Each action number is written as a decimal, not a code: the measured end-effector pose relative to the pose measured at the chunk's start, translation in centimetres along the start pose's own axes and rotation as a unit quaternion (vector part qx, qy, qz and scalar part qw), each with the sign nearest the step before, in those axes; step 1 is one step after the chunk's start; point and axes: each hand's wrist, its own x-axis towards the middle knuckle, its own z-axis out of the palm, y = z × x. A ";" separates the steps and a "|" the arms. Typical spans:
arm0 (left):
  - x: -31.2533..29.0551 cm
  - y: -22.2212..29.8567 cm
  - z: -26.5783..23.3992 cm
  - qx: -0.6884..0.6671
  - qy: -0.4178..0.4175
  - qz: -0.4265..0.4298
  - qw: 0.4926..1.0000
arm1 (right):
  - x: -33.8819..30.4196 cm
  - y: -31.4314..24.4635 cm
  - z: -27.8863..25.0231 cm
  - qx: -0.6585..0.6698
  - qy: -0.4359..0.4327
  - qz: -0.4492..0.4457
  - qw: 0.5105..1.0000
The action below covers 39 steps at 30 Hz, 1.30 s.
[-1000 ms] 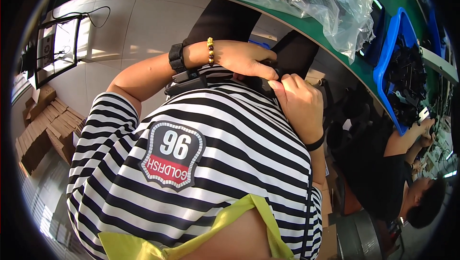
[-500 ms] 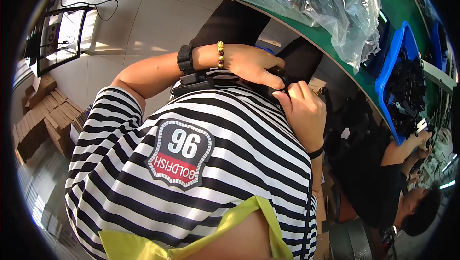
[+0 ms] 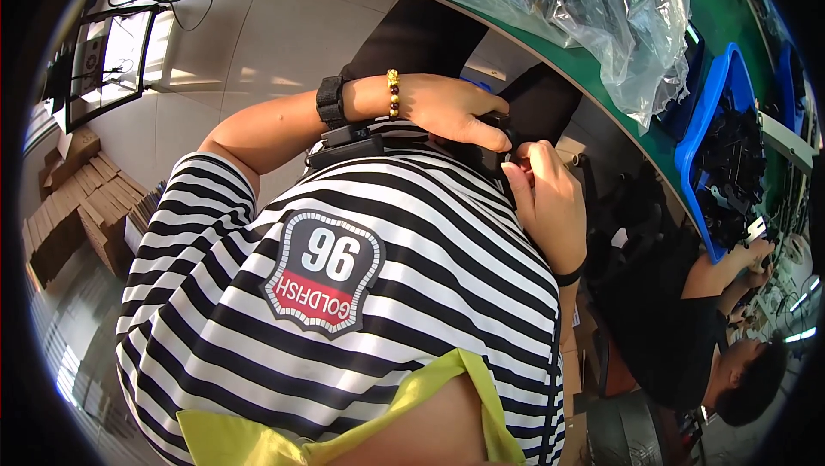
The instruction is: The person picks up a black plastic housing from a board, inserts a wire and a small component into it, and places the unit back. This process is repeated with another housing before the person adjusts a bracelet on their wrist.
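At my waist, in front of my striped shirt, my left hand (image 3: 455, 114) is closed over a small black plastic-looking part (image 3: 509, 134). Its exact kind cannot be made out, as my fingers cover most of it. My right hand (image 3: 550, 200) is beside the part's right end, thumb and forefinger brought together there. A small pale glint shows at those fingertips; whether it is a separate piece is too small to tell. A black strap and a beaded bracelet circle my left wrist, and a black band circles the right. A black boxy device (image 3: 345, 150) rests by my left forearm.
The green table (image 3: 619, 118) ahead bears a see-through plastic bag (image 3: 593, 28) of dark parts. Right of it stands a blue tray (image 3: 685, 165) heaped with black parts. A co-worker (image 3: 670, 337) sits at the right. Stacked cardboard (image 3: 82, 208) stands on the floor at the left.
My right thumb and fingers have shifted slightly down and away from my left thumb, opening a small gap. My left hand has tilted a little and stays on the black part.
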 end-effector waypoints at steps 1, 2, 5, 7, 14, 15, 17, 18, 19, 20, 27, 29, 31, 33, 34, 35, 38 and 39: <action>0.0 -0.2 0.0 -0.002 -0.002 0.001 1.000 | 0.2 0.1 0.1 0.016 -0.007 0.004 1.000; -0.1 -0.3 -0.2 -0.033 -0.030 -0.041 0.998 | 0.3 0.3 0.3 0.031 -0.014 0.008 0.999; -0.3 1.3 -1.1 -0.095 -0.093 -0.114 0.985 | 0.4 1.1 1.8 0.009 0.020 0.009 1.000; -0.5 2.2 -1.2 -0.099 -0.096 -0.110 0.984 | 0.0 1.4 1.8 -0.002 0.037 0.009 0.999; -0.7 0.4 -0.4 -0.092 -0.067 -0.056 0.992 | -0.2 1.2 1.1 0.125 -0.033 0.038 0.991; -0.7 0.3 -0.5 -0.081 -0.064 -0.032 0.994 | -0.1 1.3 1.0 0.124 -0.032 0.039 0.991; -0.4 0.1 -0.9 -0.070 -0.059 -0.007 0.996 | 0.3 1.8 0.5 0.207 -0.093 0.095 0.969; -0.3 0.3 -1.0 -0.060 -0.061 -0.005 0.996 | 0.5 1.8 0.2 0.249 -0.121 0.120 0.953; -0.3 0.6 -1.3 -0.048 -0.062 -0.002 0.997 | 0.5 1.8 0.0 0.248 -0.119 0.115 0.954; -0.5 0.7 -1.9 -0.030 -0.058 -0.002 0.998 | 0.6 1.8 0.1 0.239 -0.106 0.109 0.959; -1.5 0.2 -0.4 -0.023 -0.035 0.020 0.999 | 0.6 0.9 1.7 0.094 -0.046 0.067 0.992; -1.0 -1.4 0.1 -0.023 -0.041 0.035 0.998 | 1.2 1.8 3.3 0.122 -0.021 0.053 0.991; -1.2 -1.2 0.0 -0.049 -0.055 0.030 0.997 | 1.3 0.5 2.5 0.123 -0.049 0.097 0.986; -1.4 -1.3 -0.1 -0.049 -0.047 0.039 0.997 | 1.7 -0.1 2.0 0.133 -0.056 0.072 0.987; -1.5 -1.5 -0.2 -0.064 -0.044 0.034 0.996 | 1.7 -0.2 1.9 0.145 -0.067 0.079 0.984; -1.6 -1.7 -0.2 -0.080 -0.040 0.030 0.996 | 1.7 0.0 1.8 0.157 -0.079 0.086 0.981; -1.4 -2.5 0.4 -0.071 -0.020 0.011 0.997 | 2.6 4.6 4.9 0.108 -0.057 0.033 0.992; -1.5 -2.9 0.6 -0.055 -0.008 -0.001 0.998 | 3.6 5.9 5.8 0.083 -0.043 0.015 0.996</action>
